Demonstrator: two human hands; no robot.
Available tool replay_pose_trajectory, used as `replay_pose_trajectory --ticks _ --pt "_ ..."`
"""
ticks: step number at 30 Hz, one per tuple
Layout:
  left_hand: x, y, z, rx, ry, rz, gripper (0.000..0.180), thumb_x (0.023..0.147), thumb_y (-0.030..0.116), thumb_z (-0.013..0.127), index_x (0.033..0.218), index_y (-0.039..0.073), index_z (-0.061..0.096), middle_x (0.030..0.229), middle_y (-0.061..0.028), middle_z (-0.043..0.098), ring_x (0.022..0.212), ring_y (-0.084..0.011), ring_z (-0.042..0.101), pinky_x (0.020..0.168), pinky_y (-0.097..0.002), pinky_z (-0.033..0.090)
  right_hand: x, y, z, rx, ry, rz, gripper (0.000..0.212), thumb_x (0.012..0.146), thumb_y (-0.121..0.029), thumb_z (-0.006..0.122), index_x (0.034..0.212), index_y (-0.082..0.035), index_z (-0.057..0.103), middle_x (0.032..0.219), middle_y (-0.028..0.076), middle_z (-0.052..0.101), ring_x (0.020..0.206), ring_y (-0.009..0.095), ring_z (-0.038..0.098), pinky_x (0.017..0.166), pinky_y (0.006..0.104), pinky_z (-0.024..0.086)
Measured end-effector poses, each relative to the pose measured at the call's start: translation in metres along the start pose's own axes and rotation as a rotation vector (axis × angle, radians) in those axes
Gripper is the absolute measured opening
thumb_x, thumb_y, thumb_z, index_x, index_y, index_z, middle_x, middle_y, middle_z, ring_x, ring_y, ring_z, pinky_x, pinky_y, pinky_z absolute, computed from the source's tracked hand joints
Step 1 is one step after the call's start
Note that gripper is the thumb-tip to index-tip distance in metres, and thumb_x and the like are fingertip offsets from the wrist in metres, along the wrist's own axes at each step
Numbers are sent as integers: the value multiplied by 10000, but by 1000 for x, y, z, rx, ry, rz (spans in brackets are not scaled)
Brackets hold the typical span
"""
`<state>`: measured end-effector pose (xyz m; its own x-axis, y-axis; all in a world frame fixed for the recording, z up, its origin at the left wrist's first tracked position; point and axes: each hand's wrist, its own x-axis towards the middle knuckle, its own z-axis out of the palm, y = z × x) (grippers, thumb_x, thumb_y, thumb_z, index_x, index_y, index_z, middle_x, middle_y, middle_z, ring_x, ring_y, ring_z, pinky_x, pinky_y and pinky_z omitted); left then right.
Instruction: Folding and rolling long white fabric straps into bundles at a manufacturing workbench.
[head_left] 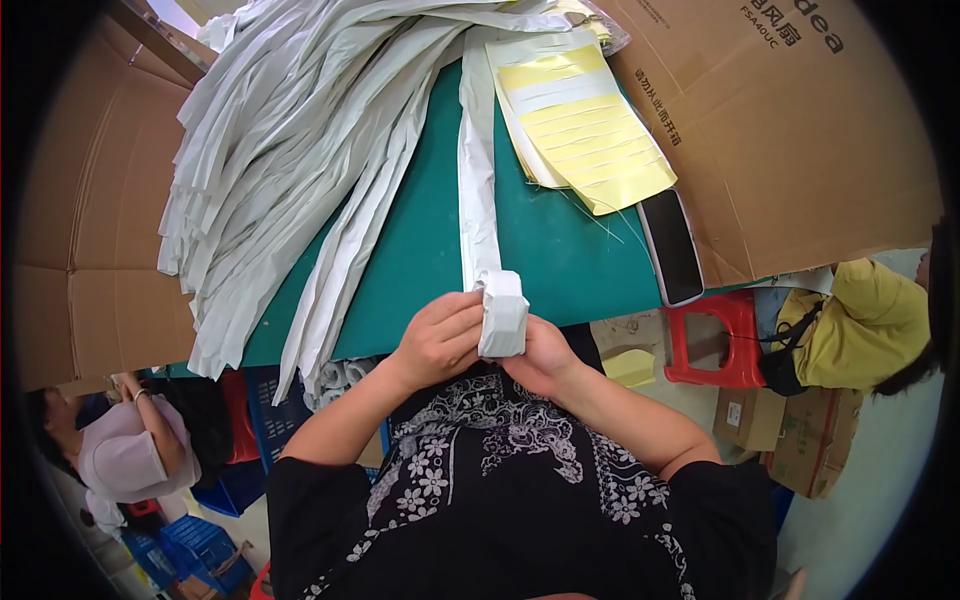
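- Left hand and right hand both grip a rolled white strip at the green table's near edge.
- The strip's loose tail runs up the table, beside yellow sheets.

The long white strip, rolled at its near end, looks like thin, matt, slightly crinkled cloth or plastic sheet, as does the far-left heap of white strips. The green table has a smooth matt top. Yellow paper sheets look dull; the black phone is glossy. Brown cardboard is rough.
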<state>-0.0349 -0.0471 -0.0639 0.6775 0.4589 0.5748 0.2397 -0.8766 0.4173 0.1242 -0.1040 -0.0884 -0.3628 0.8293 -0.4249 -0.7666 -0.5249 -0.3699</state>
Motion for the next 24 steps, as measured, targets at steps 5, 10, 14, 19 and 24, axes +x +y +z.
replay_pose_trajectory --ticks 5,10,14,19,24 --pt "-7 24 2 -315 -9 -156 148 719 137 703 796 23 648 749 -77 632 702 -237 624 609 -315 491 8 -29 0 -16 -237 -21 501 808 -53 410 1300 13 349 1162 123 537 1083 200 530 960 336 409" --pt "2 33 -7 -807 28 -939 253 848 226 625 826 -22 667 701 -39 649 586 -77 572 516 -233 435 10 -44 -3 -158 -199 -9 591 717 43 468 1297 24 354 1198 142 529 1087 198 536 936 319 424" --pt "13 19 -8 -1071 111 -1195 288 892 220 573 843 -53 650 745 -53 653 600 -77 584 544 -222 462 8 -46 -5 -582 -232 -7 470 809 -52 524 1259 24 413 1137 110 568 1018 154 562 885 288 444" --pt "12 0 -2 -1319 155 -1302 430 942 334 456 930 -71 598 841 -97 652 723 -146 628 659 -277 501 16 -37 -4 -897 33 -69 279 926 -169 491 1128 20 534 1011 72 623 891 116 599 790 258 480" --pt "-8 10 -8 -392 113 -461 333 751 158 682 1023 -3 575 1094 -140 563 1044 -252 535 839 -362 451 9 -32 17 -449 187 -56 267 954 -203 406 1056 -2 549 926 62 626 764 126 610 622 262 506"
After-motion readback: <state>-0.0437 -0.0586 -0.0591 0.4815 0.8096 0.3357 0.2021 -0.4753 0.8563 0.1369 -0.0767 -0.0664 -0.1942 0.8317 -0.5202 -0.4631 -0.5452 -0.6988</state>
